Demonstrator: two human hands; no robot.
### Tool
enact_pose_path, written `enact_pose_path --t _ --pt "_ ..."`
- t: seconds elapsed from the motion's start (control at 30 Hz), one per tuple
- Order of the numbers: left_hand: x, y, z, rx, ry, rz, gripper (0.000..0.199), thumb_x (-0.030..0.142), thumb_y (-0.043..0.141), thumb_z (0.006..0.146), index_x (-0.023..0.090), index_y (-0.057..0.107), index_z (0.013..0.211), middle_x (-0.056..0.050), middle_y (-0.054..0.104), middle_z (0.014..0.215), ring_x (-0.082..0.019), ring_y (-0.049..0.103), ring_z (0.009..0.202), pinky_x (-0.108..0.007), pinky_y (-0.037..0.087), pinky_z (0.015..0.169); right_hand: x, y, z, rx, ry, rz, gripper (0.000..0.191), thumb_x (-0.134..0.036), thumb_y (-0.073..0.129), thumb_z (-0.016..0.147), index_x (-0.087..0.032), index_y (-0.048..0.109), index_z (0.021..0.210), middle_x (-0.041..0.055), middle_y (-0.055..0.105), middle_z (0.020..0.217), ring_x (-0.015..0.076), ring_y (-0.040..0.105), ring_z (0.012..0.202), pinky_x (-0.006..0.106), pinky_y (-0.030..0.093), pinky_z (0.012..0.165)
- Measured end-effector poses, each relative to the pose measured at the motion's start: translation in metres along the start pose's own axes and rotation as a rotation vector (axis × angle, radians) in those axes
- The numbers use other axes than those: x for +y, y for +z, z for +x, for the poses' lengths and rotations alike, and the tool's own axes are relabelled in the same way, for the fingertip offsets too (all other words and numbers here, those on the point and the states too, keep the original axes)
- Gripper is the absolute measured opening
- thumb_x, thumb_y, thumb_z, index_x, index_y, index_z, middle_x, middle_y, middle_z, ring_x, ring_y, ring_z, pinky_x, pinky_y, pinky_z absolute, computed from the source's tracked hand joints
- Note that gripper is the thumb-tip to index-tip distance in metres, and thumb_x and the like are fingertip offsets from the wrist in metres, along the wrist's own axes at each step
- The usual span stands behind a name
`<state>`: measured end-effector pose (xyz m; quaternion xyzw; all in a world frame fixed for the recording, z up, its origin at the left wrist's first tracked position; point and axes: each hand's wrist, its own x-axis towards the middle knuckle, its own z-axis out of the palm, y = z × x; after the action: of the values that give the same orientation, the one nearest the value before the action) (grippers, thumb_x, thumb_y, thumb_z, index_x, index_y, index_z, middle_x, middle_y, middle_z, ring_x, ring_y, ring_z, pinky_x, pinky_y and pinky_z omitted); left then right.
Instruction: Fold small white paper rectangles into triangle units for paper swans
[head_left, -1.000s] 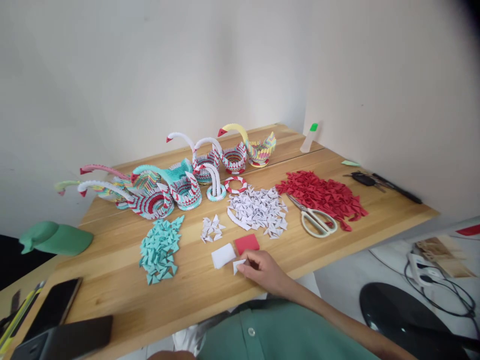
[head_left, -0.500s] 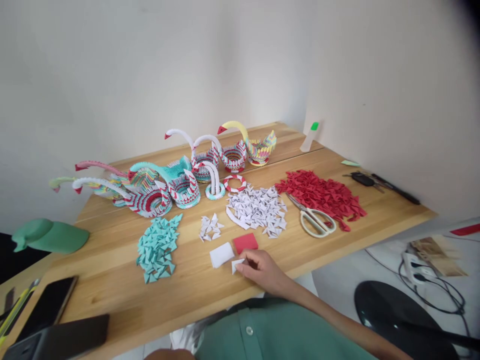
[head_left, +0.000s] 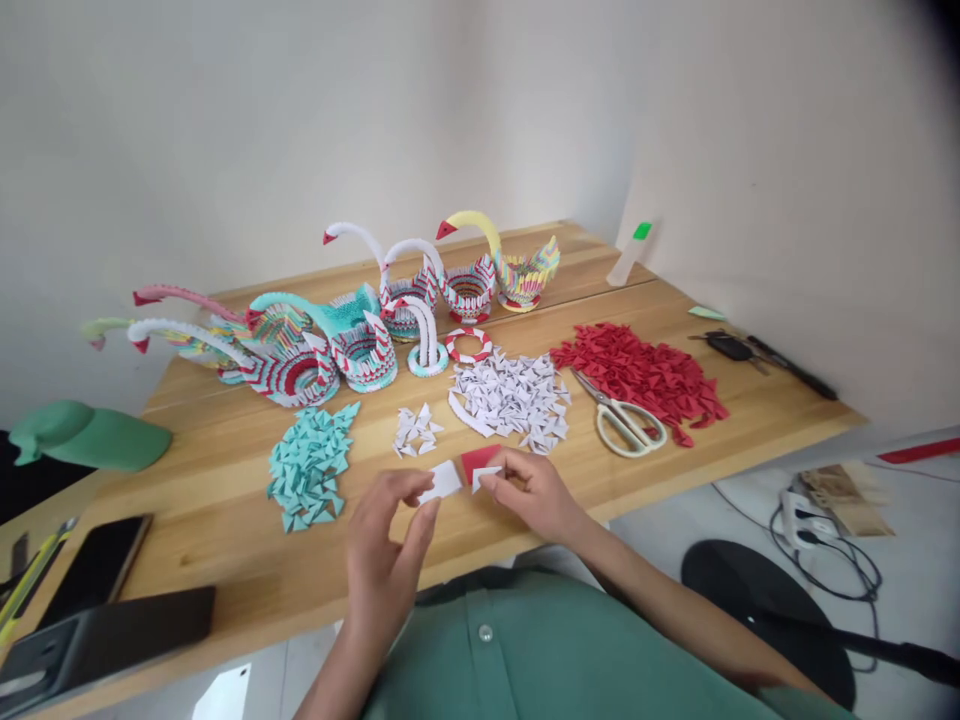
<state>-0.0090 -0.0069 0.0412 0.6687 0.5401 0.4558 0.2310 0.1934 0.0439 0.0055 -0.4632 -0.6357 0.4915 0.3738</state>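
My right hand [head_left: 529, 492] pinches a small folded white paper piece [head_left: 481, 477] just above the front of the wooden table [head_left: 225, 520]. My left hand [head_left: 384, 547] is raised beside it with fingers apart, its fingertips close to a white paper stack [head_left: 442, 480]. A red paper stack [head_left: 477, 461] lies partly behind my right fingers. Behind them are piles of folded triangles: teal [head_left: 309, 463], a small white cluster [head_left: 416, 432], a larger white pile [head_left: 512, 398] and a red pile [head_left: 637, 367].
Several modular paper swans [head_left: 352, 330] stand along the back. Scissors [head_left: 621, 420] lie beside the red pile. A glue bottle [head_left: 631, 252], keys [head_left: 731, 347] and a pen are at the right; a green cap [head_left: 86, 437], phone [head_left: 94, 565] and dark case at the left.
My left hand has come up into view next to the white stack. My right hand lifted the white piece slightly up and away from the edge. The camera tilted down a little.
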Motion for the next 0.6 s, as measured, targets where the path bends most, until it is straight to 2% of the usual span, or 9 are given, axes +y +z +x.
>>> enact_pose_path --t 0.1,0.2,0.4,0.6 --pt "-0.015 0.018 0.011 -0.161 -0.003 -0.025 0.018 0.031 0.061 0.087 0.021 0.066 0.102 -0.004 0.066 0.084 -0.017 0.058 0.073 -0.029 0.046 0.066 -0.004 0.003 0.002 -0.018 -0.04 -0.046 0.024 -0.037 0.057 0.085 -0.018 0.055 0.07 -0.0024 0.053 0.059 0.0112 0.045 0.055 0.023 0.034 0.054" --pt "-0.022 0.028 0.016 -0.272 -0.052 -0.048 0.014 0.032 0.062 0.085 0.019 0.067 0.088 -0.001 0.063 0.074 -0.015 0.054 0.065 -0.026 0.043 0.063 -0.006 0.008 0.002 -0.011 -0.038 -0.041 0.023 -0.036 0.057 0.084 -0.018 0.055 0.069 -0.003 0.051 0.058 0.0106 0.044 0.054 0.022 0.034 0.052" --pt "-0.021 0.03 0.016 -0.314 -0.174 -0.168 0.025 0.03 0.053 0.087 0.017 0.058 0.066 0.003 0.051 0.059 -0.011 0.045 0.057 -0.022 0.036 0.057 -0.012 0.006 0.002 -0.082 -0.016 0.046 0.026 -0.038 0.057 0.085 -0.016 0.058 0.071 -0.0016 0.055 0.059 0.0106 0.046 0.054 0.022 0.034 0.051" --pt "-0.023 0.033 0.015 -0.348 -0.204 -0.184 0.024 0.03 0.054 0.085 0.017 0.056 0.065 0.004 0.048 0.058 -0.011 0.044 0.056 -0.021 0.036 0.056 -0.008 0.005 0.002 -0.074 -0.078 -0.022 0.024 -0.033 0.057 0.087 -0.016 0.062 0.07 -0.0011 0.058 0.061 0.011 0.049 0.057 0.021 0.037 0.054"
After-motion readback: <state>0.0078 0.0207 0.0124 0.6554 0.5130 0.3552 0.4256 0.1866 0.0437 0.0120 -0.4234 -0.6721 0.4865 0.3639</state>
